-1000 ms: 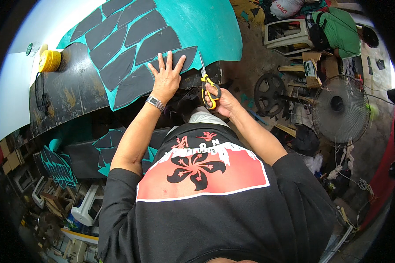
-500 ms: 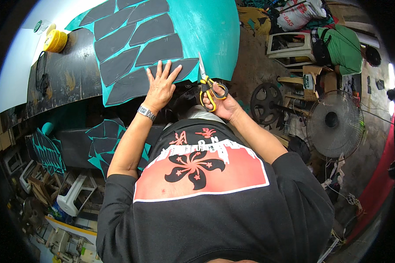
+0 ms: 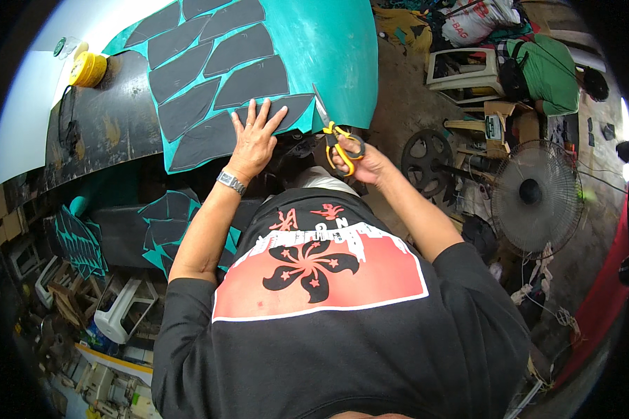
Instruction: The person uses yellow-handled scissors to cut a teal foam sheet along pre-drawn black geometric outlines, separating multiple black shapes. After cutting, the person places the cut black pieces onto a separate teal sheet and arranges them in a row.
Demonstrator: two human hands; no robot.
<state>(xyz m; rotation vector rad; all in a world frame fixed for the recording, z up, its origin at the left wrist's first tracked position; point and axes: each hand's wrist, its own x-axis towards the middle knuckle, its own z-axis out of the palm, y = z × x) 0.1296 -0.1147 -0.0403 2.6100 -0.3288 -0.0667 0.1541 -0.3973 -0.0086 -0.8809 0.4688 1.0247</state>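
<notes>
The big green sheet (image 3: 346, 52) at the worktop's (image 3: 122, 129) near edge may slip if the left hand (image 3: 253, 144), flat on its black shapes (image 3: 203, 143), presses softly. The right hand (image 3: 363, 163) grips scissors (image 3: 321, 110) that may nick a shape by tilting left. Past the far left edge, a small jar (image 3: 59, 47) hides its insides.

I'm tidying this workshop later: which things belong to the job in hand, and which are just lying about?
Apparently in the job:
scissors in the right hand
teal sheet under the left hand
dark pieces on that sheet

Apparently just about:
yellow roll, upper left
fan
spoked wheel
</notes>
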